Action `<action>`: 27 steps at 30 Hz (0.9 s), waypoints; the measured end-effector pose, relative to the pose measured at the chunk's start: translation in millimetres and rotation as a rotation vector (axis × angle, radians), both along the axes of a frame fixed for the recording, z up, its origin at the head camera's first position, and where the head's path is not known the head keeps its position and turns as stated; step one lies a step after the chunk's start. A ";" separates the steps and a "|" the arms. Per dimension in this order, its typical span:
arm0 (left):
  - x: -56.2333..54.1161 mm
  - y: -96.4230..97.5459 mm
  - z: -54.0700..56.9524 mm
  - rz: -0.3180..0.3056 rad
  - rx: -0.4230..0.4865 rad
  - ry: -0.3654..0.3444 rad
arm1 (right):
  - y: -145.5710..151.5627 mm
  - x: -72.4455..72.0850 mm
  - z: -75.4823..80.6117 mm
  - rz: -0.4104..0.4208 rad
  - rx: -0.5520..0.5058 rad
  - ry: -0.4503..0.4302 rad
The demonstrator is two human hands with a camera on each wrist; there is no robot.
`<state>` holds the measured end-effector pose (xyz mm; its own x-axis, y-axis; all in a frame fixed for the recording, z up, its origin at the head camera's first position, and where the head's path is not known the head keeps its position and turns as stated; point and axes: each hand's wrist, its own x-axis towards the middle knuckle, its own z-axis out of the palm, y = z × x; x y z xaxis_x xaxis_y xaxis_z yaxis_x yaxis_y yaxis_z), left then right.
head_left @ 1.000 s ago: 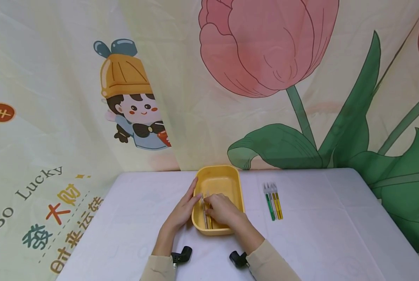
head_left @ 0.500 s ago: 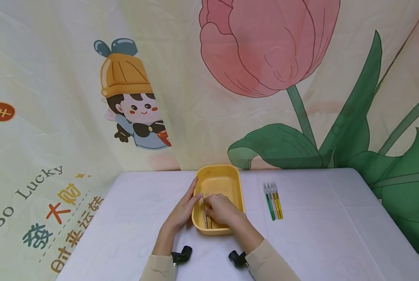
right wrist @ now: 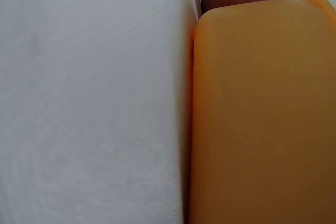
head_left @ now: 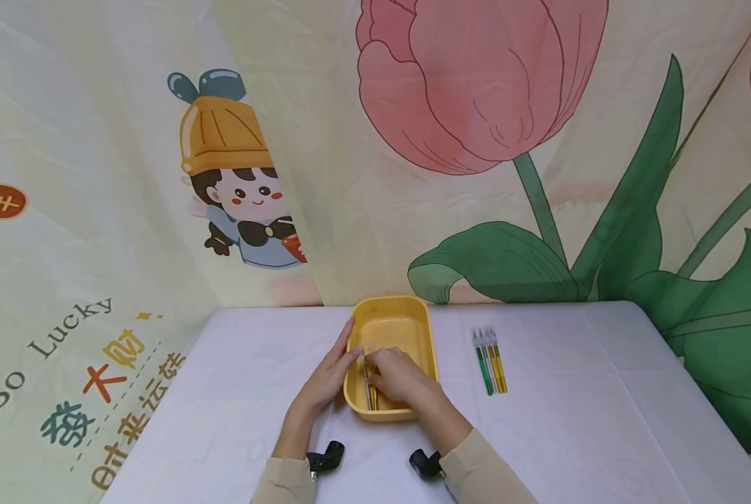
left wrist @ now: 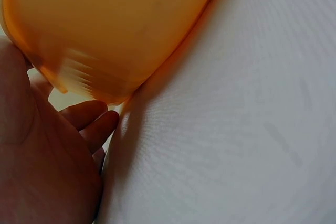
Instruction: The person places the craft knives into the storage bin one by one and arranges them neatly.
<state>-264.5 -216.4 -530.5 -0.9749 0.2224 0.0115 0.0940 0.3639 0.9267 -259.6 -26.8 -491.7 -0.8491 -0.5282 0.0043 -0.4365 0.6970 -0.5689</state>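
A yellow plastic tray [head_left: 389, 416] with rounded corners stands on the white-covered table. My left hand [head_left: 326, 378] grips its left side, thumb over the rim and fingers along the outer wall. In the left wrist view the fingers [left wrist: 100, 129] show beside the tray wall [left wrist: 126, 24]. Inside the tray lie a slim silver pen [head_left: 369, 395] and a gold pen [head_left: 377, 400], side by side along the left wall. My right hand [head_left: 400, 374] reaches in over the right rim, its curled fingers and thumb pinching the gold pen, whose upper part they mostly hide.
Right of the tray, several slim pens with clear caps lie in a row on the table, among them a green pen [head_left: 485, 372] and a gold pen [head_left: 501, 371]. A printed cloth backdrop [head_left: 350, 210] hangs behind the table's far edge.
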 end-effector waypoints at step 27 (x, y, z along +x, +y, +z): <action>-1.8 1.6 -0.1 0.008 -0.006 0.002 | 11.4 -0.9 9.2 -0.077 -0.041 0.014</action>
<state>-266.3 -214.8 -530.6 -0.9765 0.2150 0.0125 0.0934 0.3702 0.9242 -260.5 -15.4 -482.5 -0.8868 -0.4607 0.0366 -0.3907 0.7050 -0.5919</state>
